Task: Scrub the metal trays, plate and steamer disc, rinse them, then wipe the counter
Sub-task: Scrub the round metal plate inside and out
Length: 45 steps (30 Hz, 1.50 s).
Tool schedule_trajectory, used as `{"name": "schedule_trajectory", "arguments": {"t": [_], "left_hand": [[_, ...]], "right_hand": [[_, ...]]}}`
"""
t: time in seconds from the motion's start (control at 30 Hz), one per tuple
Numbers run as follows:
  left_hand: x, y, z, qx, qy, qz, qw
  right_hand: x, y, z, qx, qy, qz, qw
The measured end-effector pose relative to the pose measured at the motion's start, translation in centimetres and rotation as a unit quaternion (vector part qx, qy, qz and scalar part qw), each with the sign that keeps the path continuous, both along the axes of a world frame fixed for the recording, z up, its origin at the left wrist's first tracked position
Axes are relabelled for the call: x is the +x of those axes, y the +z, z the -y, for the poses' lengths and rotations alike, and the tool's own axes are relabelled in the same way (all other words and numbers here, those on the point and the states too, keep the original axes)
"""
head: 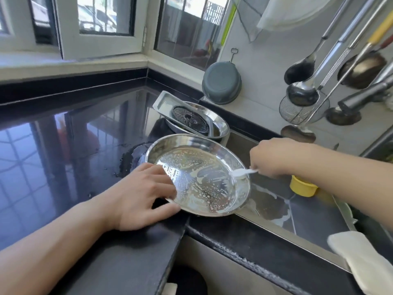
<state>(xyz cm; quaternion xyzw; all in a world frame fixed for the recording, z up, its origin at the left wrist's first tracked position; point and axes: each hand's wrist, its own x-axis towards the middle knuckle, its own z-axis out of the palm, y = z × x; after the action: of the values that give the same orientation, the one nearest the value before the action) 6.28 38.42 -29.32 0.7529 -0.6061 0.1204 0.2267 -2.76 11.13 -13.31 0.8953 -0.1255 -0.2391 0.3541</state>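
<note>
A round metal plate (pixel 197 173), streaked with white suds, lies tilted over the edge between the black counter (pixel 63 145) and the sink (pixel 308 211). My left hand (pixel 142 192) grips its near-left rim, thumb under the edge. My right hand (pixel 274 158) holds a white brush (pixel 242 173) whose head presses on the plate's right inner rim. Behind, a rectangular metal tray (pixel 162 103) leans in an oval metal tray (pixel 221 124), with the dark perforated steamer disc (pixel 190 119) resting on top.
A yellow cup (pixel 303 187) stands in the sink by my right wrist. A grey bowl (pixel 222 84) leans against the wall. Ladles and a strainer (pixel 302 107) hang at right. A pale cloth (pixel 361 254) drapes the sink's front edge. A water puddle (pixel 131 156) wets the counter.
</note>
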Motion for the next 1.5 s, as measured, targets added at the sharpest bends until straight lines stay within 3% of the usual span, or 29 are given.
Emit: {"name": "schedule_trajectory", "arguments": {"t": [0.07, 0.17, 0.23, 0.3, 0.33, 0.47, 0.53, 0.6, 0.67, 0.77, 0.97, 1.13, 1.23, 1.37, 1.5], "left_hand": [[-0.7, 0.3, -0.3, -0.032, 0.031, -0.045, 0.998], [-1.0, 1.3, -0.1, -0.089, 0.227, -0.093, 0.965], [-1.1, 3.0, 0.6, -0.041, 0.347, -0.254, 0.902], [-1.3, 4.8, 1.9, -0.017, 0.370, -0.456, 0.809], [-1.2, 5.3, 2.4, -0.031, 0.376, -0.512, 0.772], [-1.0, 6.3, 3.1, -0.061, 0.399, -0.602, 0.689], [-1.4, 6.9, 3.6, -0.069, 0.409, -0.615, 0.671], [-1.4, 8.1, 4.8, -0.128, 0.408, -0.579, 0.694], [-1.6, 9.8, 6.8, -0.189, 0.401, -0.502, 0.743], [-3.4, 12.3, 10.4, -0.203, 0.383, -0.386, 0.814], [-6.6, 11.6, 19.0, -0.263, 0.317, -0.243, 0.878], [-5.8, 8.2, 26.0, -0.267, 0.260, -0.170, 0.912], [-5.4, 5.7, 28.8, -0.268, 0.262, -0.184, 0.909], [-5.3, 2.3, 30.1, -0.290, 0.275, -0.212, 0.892], [-4.8, 1.9, 30.0, -0.281, 0.258, -0.161, 0.910]], "right_hand": [[-1.6, 0.1, 0.3, 0.030, -0.019, 0.011, 0.999], [-3.9, -0.1, 0.4, 0.065, -0.031, 0.031, 0.997], [-4.9, -0.5, 0.7, 0.089, -0.035, 0.044, 0.994], [-5.5, -0.8, 0.8, 0.105, -0.036, 0.066, 0.992], [-5.8, -0.8, 0.7, 0.113, -0.037, 0.072, 0.990], [-7.3, -1.3, 0.0, 0.154, -0.046, 0.086, 0.983], [-8.3, -1.9, 0.3, 0.166, -0.040, 0.097, 0.981], [-9.3, -2.7, 0.9, 0.195, -0.043, 0.110, 0.974], [-10.5, -3.3, 2.0, 0.231, -0.062, 0.125, 0.963], [-12.3, -3.9, 3.8, 0.270, -0.081, 0.164, 0.945], [-13.7, -6.4, 7.4, 0.308, -0.151, 0.243, 0.908], [-12.0, -8.8, 12.9, 0.330, -0.204, 0.320, 0.864], [-10.6, -11.0, 15.2, 0.336, -0.228, 0.336, 0.850], [-8.2, -16.0, 16.4, 0.374, -0.246, 0.243, 0.861], [-6.5, -17.3, 15.4, 0.483, -0.227, 0.172, 0.828]]}}
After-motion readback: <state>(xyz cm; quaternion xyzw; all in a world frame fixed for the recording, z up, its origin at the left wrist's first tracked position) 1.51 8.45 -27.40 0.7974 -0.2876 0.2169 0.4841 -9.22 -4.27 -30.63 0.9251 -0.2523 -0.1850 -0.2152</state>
